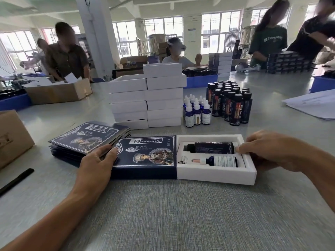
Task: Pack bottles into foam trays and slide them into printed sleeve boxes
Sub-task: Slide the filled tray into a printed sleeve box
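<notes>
1. A navy printed sleeve box [145,156] is laid flat on the grey table [163,214], its top face printed with a figure in ornate costume, a white label panel and a thin pale border line.
2. A white foam tray [215,173] is seen partly inside the sleeve's right end, with most of its length protruding to the right.
3. Two bottles are held lying in the tray's recesses: a dark bottle [212,148] with a black cap at the back, and a blue dropper bottle [222,161] with a pale bulb at the front.
4. The sleeve's left end is grasped by the left hand [98,161], fingers curled over its top edge.
5. The tray's right end is touched by the right hand [268,151]; the fingers appear curled around it, though the thumb side is hidden.
6. Behind, stacked white boxes [146,100], upright blue dropper bottles [196,111] and dark bottles [230,102] are set close together; flat sleeves [87,136] are piled at left.
</notes>
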Action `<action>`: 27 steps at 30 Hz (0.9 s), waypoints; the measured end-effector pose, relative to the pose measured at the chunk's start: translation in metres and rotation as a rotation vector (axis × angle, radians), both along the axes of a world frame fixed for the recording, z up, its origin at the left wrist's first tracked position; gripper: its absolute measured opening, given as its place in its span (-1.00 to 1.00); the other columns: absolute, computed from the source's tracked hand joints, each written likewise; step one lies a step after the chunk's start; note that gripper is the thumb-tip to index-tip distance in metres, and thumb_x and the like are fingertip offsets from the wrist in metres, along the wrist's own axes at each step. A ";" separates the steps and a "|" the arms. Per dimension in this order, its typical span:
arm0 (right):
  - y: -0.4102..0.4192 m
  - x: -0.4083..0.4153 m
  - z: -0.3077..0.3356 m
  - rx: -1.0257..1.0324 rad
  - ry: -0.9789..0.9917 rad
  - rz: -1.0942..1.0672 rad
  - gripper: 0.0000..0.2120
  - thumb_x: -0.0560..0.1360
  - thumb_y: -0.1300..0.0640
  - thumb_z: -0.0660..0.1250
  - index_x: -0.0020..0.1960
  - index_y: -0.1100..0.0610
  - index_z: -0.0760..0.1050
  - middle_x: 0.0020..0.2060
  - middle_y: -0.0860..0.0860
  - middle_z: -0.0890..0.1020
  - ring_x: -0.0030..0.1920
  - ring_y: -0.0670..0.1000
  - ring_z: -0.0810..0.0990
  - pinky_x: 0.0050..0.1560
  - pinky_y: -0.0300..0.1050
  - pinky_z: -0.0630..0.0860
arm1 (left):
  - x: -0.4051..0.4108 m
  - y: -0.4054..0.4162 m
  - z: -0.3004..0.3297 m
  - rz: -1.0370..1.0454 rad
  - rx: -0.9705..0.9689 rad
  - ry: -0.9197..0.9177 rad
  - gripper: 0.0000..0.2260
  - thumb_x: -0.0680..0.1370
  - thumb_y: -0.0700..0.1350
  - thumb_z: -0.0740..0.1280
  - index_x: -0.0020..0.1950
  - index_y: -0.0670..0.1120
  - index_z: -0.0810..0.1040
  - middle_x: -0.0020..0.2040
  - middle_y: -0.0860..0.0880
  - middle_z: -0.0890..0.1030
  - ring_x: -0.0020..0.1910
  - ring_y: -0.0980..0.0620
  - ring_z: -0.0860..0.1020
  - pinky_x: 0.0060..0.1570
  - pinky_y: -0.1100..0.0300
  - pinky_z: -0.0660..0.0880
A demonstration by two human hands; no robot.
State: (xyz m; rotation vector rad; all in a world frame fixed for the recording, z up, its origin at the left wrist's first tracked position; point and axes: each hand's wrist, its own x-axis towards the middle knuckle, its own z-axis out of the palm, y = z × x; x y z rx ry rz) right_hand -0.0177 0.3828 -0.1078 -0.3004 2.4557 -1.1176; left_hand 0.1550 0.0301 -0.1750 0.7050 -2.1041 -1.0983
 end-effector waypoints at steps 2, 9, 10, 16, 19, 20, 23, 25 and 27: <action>0.002 0.000 0.001 0.020 -0.001 0.014 -0.88 0.55 0.20 0.38 0.00 0.26 0.59 -0.31 0.11 0.73 -0.38 0.04 0.68 -0.36 -0.14 0.60 | -0.001 0.004 0.001 0.015 -0.026 0.001 -0.63 0.57 0.08 0.32 0.32 -0.06 0.55 0.11 0.06 0.63 0.02 0.20 0.56 0.00 0.37 0.36; 0.006 0.000 0.003 0.059 -0.005 0.037 -0.89 0.54 0.22 0.38 0.00 0.27 0.59 -0.31 0.12 0.72 -0.38 0.03 0.66 -0.29 -0.05 0.64 | 0.003 0.005 0.000 -0.022 0.003 -0.025 -0.68 0.55 0.07 0.35 0.24 -0.03 0.59 -0.01 0.19 0.64 -0.05 0.26 0.57 -0.08 0.37 0.38; 0.008 0.000 0.004 0.063 -0.003 0.031 -0.89 0.54 0.22 0.39 0.00 0.27 0.59 -0.29 0.14 0.72 -0.37 0.04 0.66 -0.29 -0.06 0.63 | 0.003 0.003 0.001 -0.029 0.028 -0.030 -0.71 0.53 0.07 0.38 0.20 -0.01 0.60 -0.04 0.19 0.63 -0.07 0.25 0.58 -0.10 0.35 0.41; 0.012 -0.003 0.007 0.139 0.075 -0.008 -0.90 0.53 0.23 0.40 -0.06 0.27 0.62 -0.32 0.12 0.73 -0.35 0.08 0.72 -0.36 -0.09 0.63 | -0.001 0.007 0.005 -0.142 0.239 -0.002 -0.74 0.47 -0.16 0.46 0.08 0.10 0.54 -0.06 0.05 0.69 -0.16 0.13 0.67 -0.22 0.26 0.50; 0.010 -0.001 0.008 0.195 0.082 -0.004 -0.91 0.51 0.27 0.41 -0.08 0.32 0.62 -0.33 0.15 0.72 -0.33 0.12 0.73 -0.36 -0.05 0.65 | -0.003 0.015 0.004 -0.149 0.321 0.080 -0.73 0.52 -0.25 0.39 0.08 0.11 0.59 -0.04 0.06 0.70 -0.13 0.08 0.69 -0.21 0.22 0.56; 0.009 -0.001 0.008 0.207 0.084 -0.002 -0.91 0.50 0.28 0.41 -0.09 0.33 0.62 -0.34 0.16 0.72 -0.34 0.13 0.73 -0.36 -0.04 0.65 | -0.003 0.017 0.004 -0.140 0.345 0.097 -0.73 0.52 -0.26 0.38 0.09 0.10 0.60 -0.02 0.05 0.70 -0.10 0.06 0.69 -0.19 0.20 0.58; 0.010 0.000 0.008 0.242 0.101 0.006 -0.91 0.49 0.29 0.41 -0.13 0.34 0.61 -0.36 0.17 0.71 -0.34 0.13 0.72 -0.34 -0.04 0.65 | -0.004 0.017 0.003 -0.121 0.434 0.132 -0.73 0.53 -0.28 0.37 0.12 0.05 0.62 -0.05 0.03 0.71 -0.14 0.03 0.70 -0.30 0.29 0.58; 0.010 -0.001 0.010 0.269 0.114 0.019 -0.89 0.48 0.28 0.41 -0.17 0.33 0.62 -0.40 0.14 0.70 -0.39 0.08 0.70 -0.37 -0.11 0.62 | -0.004 0.017 0.003 -0.113 0.468 0.136 -0.73 0.52 -0.28 0.38 0.10 0.04 0.63 -0.07 0.03 0.72 -0.18 0.04 0.70 -0.36 0.32 0.56; 0.009 -0.001 0.011 0.292 0.123 0.030 -0.88 0.48 0.27 0.41 -0.20 0.32 0.62 -0.44 0.11 0.68 -0.43 0.04 0.66 -0.41 -0.16 0.58 | -0.004 0.018 0.004 -0.101 0.484 0.135 -0.74 0.51 -0.28 0.39 0.08 0.05 0.64 -0.10 0.06 0.72 -0.21 0.07 0.69 -0.38 0.34 0.54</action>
